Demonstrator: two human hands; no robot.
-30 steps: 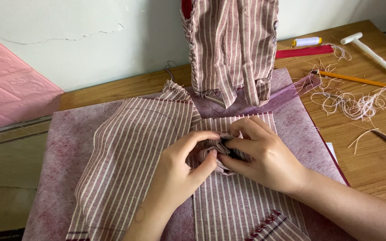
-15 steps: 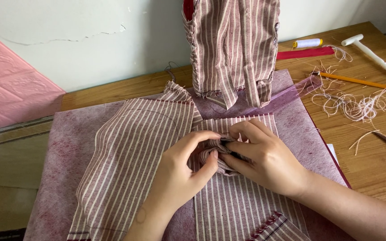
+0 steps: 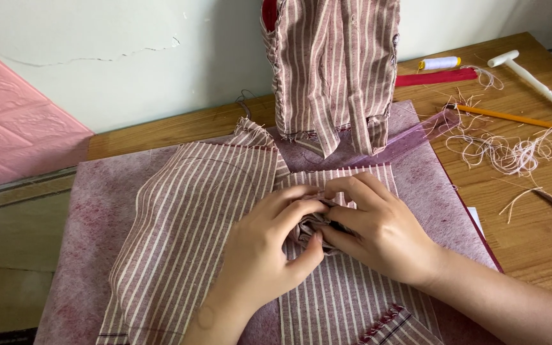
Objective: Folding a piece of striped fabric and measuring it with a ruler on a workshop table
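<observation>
Maroon and white striped fabric [image 3: 193, 223] lies spread over a mottled pink mat [image 3: 91, 236] on a wooden table. My left hand [image 3: 260, 255] and my right hand [image 3: 378, 230] meet at the middle and pinch a small bunched fold of the striped fabric [image 3: 311, 225] between their fingertips. A sewn piece of the same striped cloth [image 3: 333, 70] hangs upright just behind my hands, in front of the wall. What lies inside the fold is hidden by my fingers.
On the bare wood to the right lie loose thread clippings [image 3: 512, 150], an orange pencil [image 3: 512, 118], a white plastic tool [image 3: 531, 80], a thread spool [image 3: 440, 62] and a red strip [image 3: 436, 78]. A pink textured panel [image 3: 14, 121] leans at left.
The fingers of both hands have shifted slightly on the bunched fold, gathering it tighter. The rest of the fabric has stayed in place.
</observation>
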